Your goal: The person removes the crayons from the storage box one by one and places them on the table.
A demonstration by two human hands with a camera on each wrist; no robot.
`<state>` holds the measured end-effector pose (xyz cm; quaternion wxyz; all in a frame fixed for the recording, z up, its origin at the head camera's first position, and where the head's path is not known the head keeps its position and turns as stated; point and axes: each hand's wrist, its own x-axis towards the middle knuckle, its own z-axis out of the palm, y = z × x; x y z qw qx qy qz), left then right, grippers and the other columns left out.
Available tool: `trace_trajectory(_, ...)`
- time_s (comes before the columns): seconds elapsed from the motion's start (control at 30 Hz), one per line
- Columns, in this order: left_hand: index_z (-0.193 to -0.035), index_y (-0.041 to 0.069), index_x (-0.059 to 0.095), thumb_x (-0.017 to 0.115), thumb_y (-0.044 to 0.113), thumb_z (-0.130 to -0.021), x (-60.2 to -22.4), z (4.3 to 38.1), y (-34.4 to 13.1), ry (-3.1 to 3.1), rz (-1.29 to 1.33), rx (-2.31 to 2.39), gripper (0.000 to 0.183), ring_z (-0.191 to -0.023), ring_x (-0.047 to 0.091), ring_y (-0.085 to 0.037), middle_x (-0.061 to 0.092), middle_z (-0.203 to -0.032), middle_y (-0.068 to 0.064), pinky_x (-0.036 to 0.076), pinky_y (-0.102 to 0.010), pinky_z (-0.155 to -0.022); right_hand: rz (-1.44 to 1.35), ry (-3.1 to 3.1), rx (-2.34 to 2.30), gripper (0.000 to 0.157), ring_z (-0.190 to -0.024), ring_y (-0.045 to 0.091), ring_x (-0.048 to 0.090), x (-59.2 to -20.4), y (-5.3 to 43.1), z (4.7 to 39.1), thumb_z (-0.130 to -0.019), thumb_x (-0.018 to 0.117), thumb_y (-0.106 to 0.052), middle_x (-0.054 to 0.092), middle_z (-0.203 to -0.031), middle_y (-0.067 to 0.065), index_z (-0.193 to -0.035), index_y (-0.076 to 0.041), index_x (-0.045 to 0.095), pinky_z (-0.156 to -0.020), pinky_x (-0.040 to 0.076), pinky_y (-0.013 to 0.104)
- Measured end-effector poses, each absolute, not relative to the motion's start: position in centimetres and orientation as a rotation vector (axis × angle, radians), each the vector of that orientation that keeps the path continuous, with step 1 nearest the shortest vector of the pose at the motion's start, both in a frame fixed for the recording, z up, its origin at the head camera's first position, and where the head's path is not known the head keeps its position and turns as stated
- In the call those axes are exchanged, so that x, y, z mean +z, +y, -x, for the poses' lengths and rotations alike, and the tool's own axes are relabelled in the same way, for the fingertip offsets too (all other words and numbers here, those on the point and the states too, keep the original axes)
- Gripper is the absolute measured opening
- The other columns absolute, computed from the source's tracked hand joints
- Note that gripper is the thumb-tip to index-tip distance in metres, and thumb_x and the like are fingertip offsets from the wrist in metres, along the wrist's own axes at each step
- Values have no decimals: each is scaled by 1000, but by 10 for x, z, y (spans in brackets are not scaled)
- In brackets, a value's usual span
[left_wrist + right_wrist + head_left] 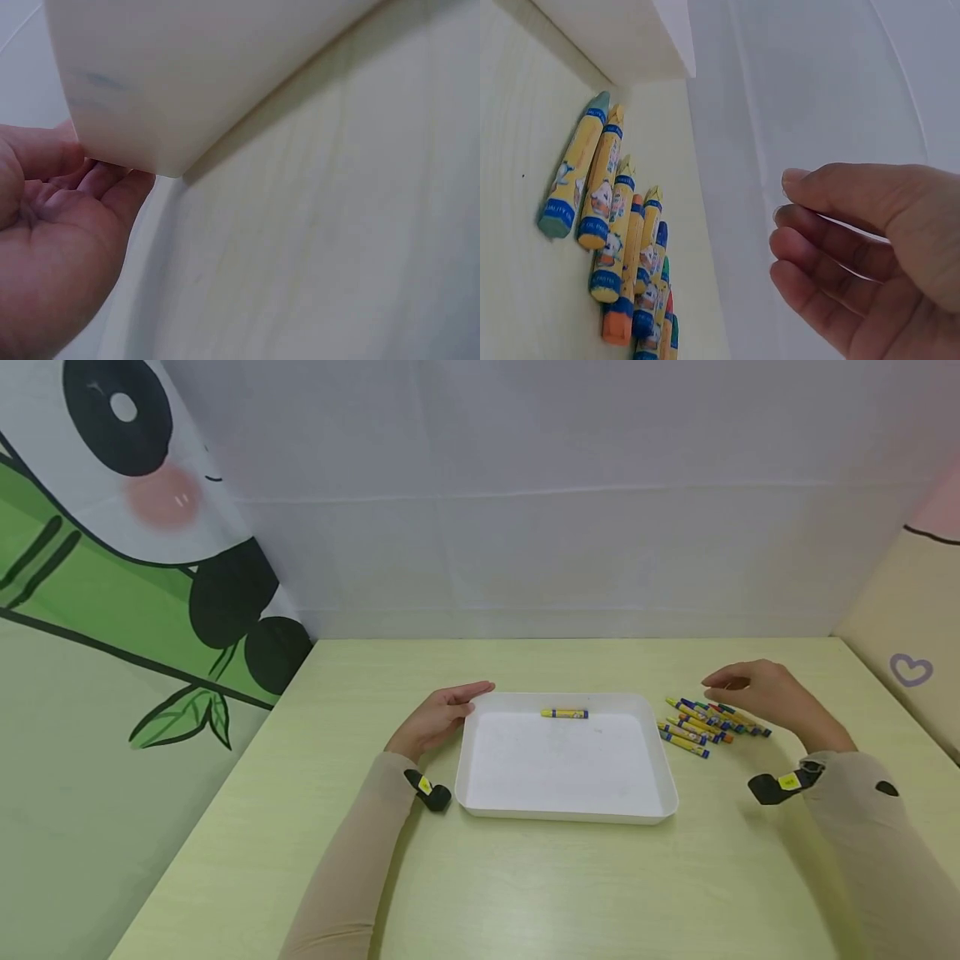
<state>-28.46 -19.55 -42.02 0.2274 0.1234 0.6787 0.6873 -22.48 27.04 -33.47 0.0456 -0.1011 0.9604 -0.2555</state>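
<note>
A shallow white tray lies on the table with one yellow-wrapped oil pastel near its far side. My left hand grips the tray's left edge near the far corner; in the left wrist view its thumb and fingers pinch the tray wall. To the right of the tray is a loose pile of oil pastels in yellow wrappers with blue bands. Just above the pile's far side hovers my right hand, fingers loosely bent, nothing between thumb and fingertips in the right wrist view.
The pale wooden table ends at a white cloth backdrop. A panel with a cartoon drawing borders the left side, and a beige panel stands at the right. Each wrist wears a small black camera.
</note>
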Motion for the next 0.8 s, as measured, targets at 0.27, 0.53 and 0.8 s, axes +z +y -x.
trace_trajectory(0.27, -146, 6, 41, 39, -5, -99, -421, 284, -195, 1855, -337, 1896, 47, -144, 30, -22, 37, -154, -7, 26, -42, -118, 357, 2906, -821, 38, -100, 29, 59, -330, 249, 233, -94, 61, -31, 66, -115, 19, -119, -2, 66, -75, 52, 35)
trace_trajectory(0.53, -146, 7, 42, 39, -5, -100, -418, 282, -195, 1880, -326, 1890, 47, -143, 32, -22, 39, -153, -6, 27, -41, -117, 415, 2856, -874, 36, -101, 28, 59, -330, 229, 242, -94, 62, -32, 67, -114, 15, -118, -5, 67, -75, 52, 33)
trace_trajectory(0.8, -145, 8, 43, 39, -4, -100, -419, 283, -195, 1877, -332, 1893, 47, -143, 33, -21, 39, -153, -5, 28, -41, -117, 473, 2838, -902, 29, -101, 27, 60, -331, 207, 247, -94, 62, -25, 69, -112, 13, -115, -6, 69, -85, 50, 41)
